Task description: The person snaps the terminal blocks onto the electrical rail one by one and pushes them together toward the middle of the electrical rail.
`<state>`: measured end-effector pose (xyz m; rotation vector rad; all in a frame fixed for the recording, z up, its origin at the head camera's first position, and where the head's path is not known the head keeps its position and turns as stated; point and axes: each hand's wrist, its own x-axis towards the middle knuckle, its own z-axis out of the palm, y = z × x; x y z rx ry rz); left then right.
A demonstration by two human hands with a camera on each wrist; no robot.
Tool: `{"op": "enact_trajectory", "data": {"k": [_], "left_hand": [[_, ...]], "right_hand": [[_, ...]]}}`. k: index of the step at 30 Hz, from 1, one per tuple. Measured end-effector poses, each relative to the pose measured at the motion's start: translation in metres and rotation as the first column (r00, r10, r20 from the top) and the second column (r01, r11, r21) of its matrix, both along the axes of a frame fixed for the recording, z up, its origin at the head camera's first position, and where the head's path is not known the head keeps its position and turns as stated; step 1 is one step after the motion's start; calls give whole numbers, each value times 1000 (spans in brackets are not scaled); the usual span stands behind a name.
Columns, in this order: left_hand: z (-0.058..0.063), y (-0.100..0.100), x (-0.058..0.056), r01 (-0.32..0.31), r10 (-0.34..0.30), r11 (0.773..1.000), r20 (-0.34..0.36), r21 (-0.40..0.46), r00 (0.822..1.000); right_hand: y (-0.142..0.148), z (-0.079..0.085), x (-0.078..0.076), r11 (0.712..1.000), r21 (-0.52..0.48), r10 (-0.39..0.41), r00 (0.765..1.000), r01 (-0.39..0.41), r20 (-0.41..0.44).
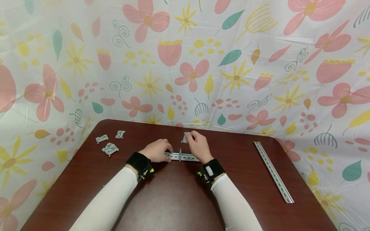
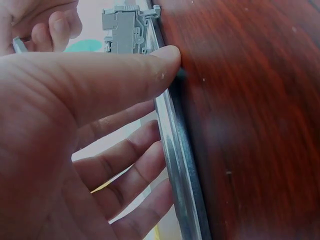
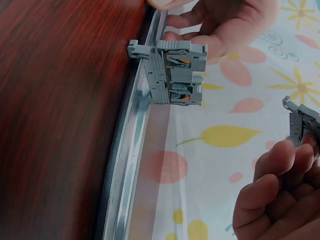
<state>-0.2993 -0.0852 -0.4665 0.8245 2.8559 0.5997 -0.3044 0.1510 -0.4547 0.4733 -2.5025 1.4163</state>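
Observation:
A slotted metal DIN rail (image 1: 189,157) lies across the middle of the table. My left hand (image 1: 156,151) grips its left part, thumb (image 2: 150,75) along the near edge and fingers on the far side. One grey terminal block (image 3: 172,72) stands upright on the rail, a little right of that hand. Beyond the rail, my right hand (image 1: 199,146) pinches another grey terminal block (image 3: 302,120), held apart from the rail. The fingers partly cover this block.
Loose terminal blocks lie at the table's back left: one piece (image 1: 101,138), another (image 1: 119,134), and a larger cluster (image 1: 110,149). A second, longer DIN rail (image 1: 273,171) lies slantwise on the right. A flowered curtain (image 1: 185,64) hangs behind the table (image 1: 173,199).

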Motion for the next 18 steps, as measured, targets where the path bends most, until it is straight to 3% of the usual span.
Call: {"op": "enact_trajectory", "data": {"k": [8, 18], "left_hand": [[0, -1, -1, 4, -4, 1000, -16, 1, 1000], [1, 1, 0, -4, 3, 1000, -21, -22, 1000]], "right_hand": [[2, -1, -1, 992, 117, -61, 996, 54, 59], [5, -4, -6, 956, 292, -62, 986, 15, 152]]}}
